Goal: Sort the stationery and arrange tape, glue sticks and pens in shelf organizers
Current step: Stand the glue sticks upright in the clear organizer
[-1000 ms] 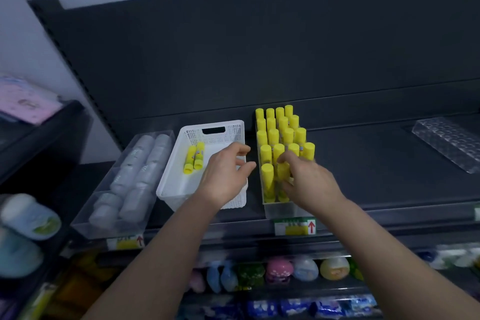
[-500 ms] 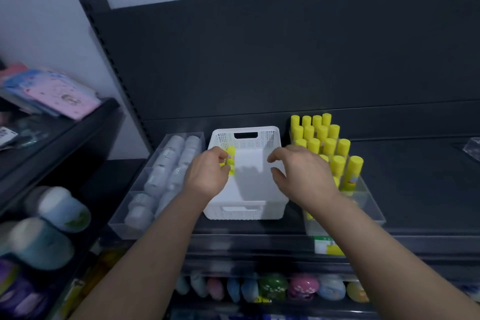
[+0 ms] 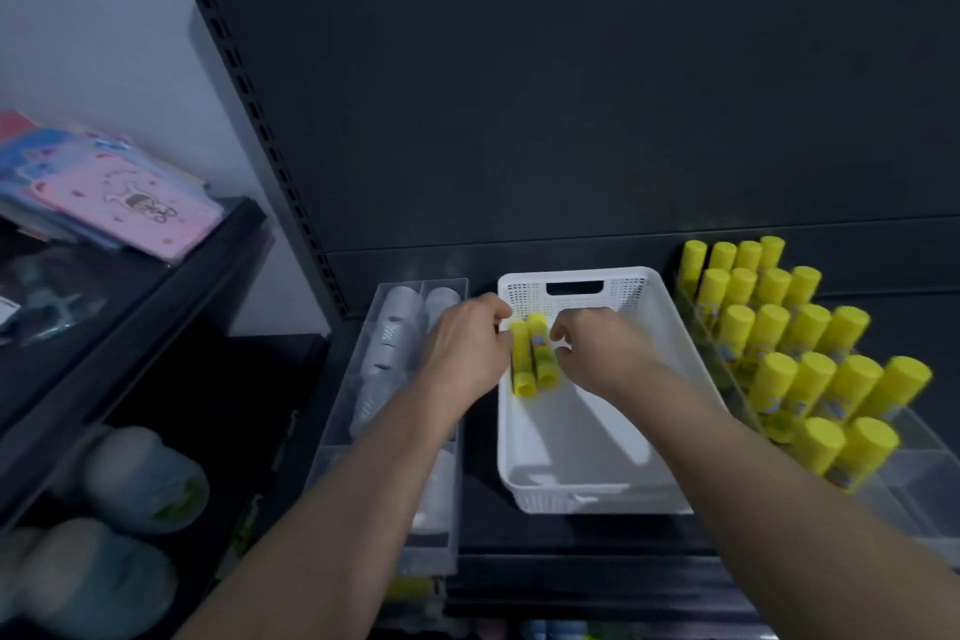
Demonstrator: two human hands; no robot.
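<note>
Two yellow glue sticks point(image 3: 535, 359) are held side by side at the rear left of the white basket point(image 3: 587, 478), grasped from the left by the curled fingers of the left hand point(image 3: 467, 348). The right hand point(image 3: 605, 353) is set against their right side with fingers bent, though whether anything is pinched by it cannot be told. The basket is flanked by a clear organizer point(image 3: 914, 478) of upright glue sticks point(image 3: 810, 359) on the right and a clear tray point(image 3: 337, 457) of grey rolls point(image 3: 395, 322) on the left.

A shop: dark slotted display shelving point(image 3: 262, 130), rows of identical yellow glue sticks point(image 3: 789, 333).
</note>
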